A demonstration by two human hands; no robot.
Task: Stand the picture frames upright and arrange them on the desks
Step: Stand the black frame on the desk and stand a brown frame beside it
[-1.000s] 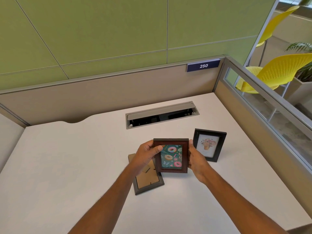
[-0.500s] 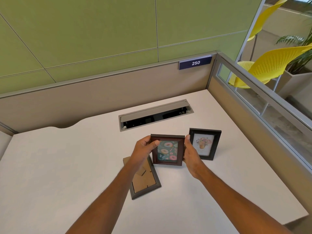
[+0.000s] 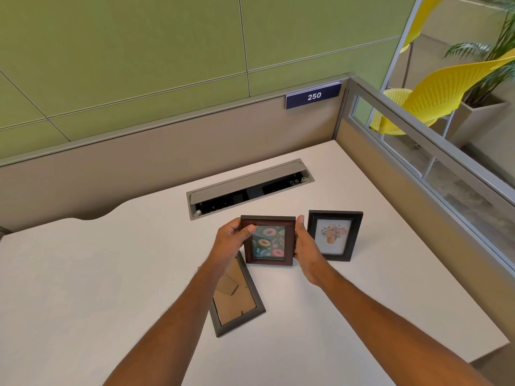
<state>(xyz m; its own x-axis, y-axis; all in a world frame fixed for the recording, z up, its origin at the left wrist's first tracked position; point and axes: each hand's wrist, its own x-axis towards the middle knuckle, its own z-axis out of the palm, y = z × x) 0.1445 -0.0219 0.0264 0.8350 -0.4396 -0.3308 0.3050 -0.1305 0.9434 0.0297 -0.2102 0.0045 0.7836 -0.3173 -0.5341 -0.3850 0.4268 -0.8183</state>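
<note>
A dark brown frame with a doughnut picture (image 3: 268, 240) is upright at the middle of the white desk (image 3: 111, 274), its lower edge at the desk surface. My left hand (image 3: 232, 238) grips its left side and my right hand (image 3: 303, 246) grips its right side. A black frame with a flower picture (image 3: 334, 235) stands upright just to the right. A grey frame (image 3: 237, 302) lies face down near my left forearm, its cardboard back and folded stand showing.
An open cable tray (image 3: 248, 188) is set into the desk behind the frames. Beige partition walls (image 3: 167, 154) close the back and right side, with a sign reading 250 (image 3: 313, 96). Yellow chairs (image 3: 446, 90) and a plant stand beyond the glass.
Both hands have carried the doughnut frame away from me and lowered it toward the desk, beside the black frame. The other two frames have not moved.
</note>
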